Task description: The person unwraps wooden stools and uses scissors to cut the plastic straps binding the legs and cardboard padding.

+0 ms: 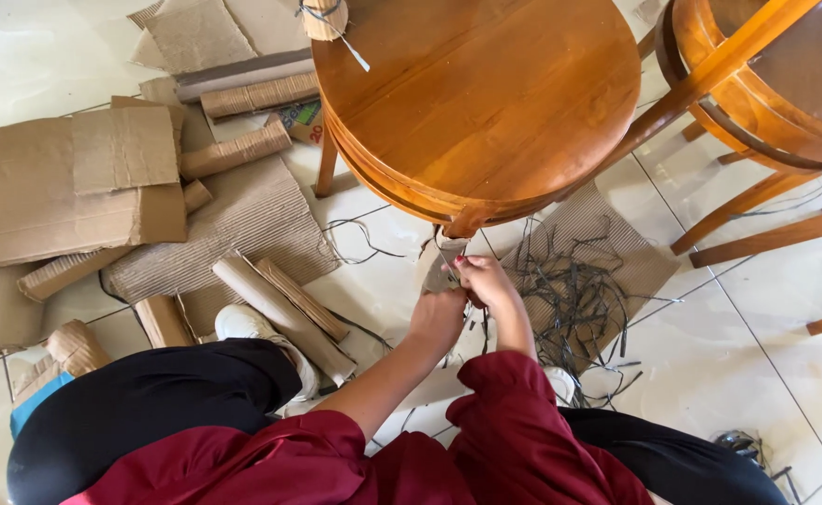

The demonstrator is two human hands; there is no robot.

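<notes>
A round wooden stool (486, 93) stands on the tiled floor in front of me. Corrugated cardboard (441, 266) is wrapped around its near leg, under the seat's edge. My left hand (437, 316) grips that cardboard wrap from below. My right hand (482, 279) is closed on the wrap's right side, fingers pinching a thin dark strap there. Another stool leg at the top carries a cardboard wrap (323, 19) tied with a strap.
Rolled cardboard tubes (284, 313) and flat cardboard sheets (50, 187) lie on the floor at left. A tangle of dark straps (574, 299) sits on a corrugated sheet at right. A second wooden stool (766, 84) stands at the upper right.
</notes>
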